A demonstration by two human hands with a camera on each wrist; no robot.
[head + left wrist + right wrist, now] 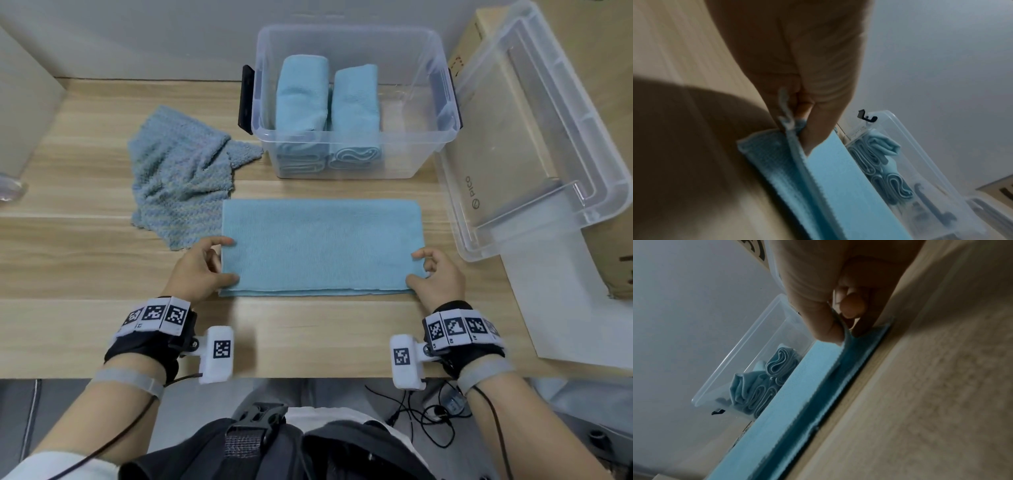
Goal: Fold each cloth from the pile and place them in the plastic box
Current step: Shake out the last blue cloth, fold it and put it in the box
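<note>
A light blue cloth (320, 245) lies folded in a flat rectangle on the wooden table (85, 339), just in front of me. My left hand (205, 265) pinches its near left corner, thumb on top; the wrist view shows the cloth's edge (791, 129) caught between thumb and fingers. At the opposite end, my right hand (432, 274) pinches the near right corner (846, 335). Behind the cloth stands the clear plastic box (356, 161) with folded blue cloths (329, 106) upright inside it. A crumpled striped blue cloth (181, 174) lies to the left of the box.
The box's clear lid (534, 137) leans on a cardboard carton (613, 263) at the right. White paper (561, 308) lies at the table's right end. A white wall panel (24, 102) borders the left side. Cables (424, 414) hang below the front edge.
</note>
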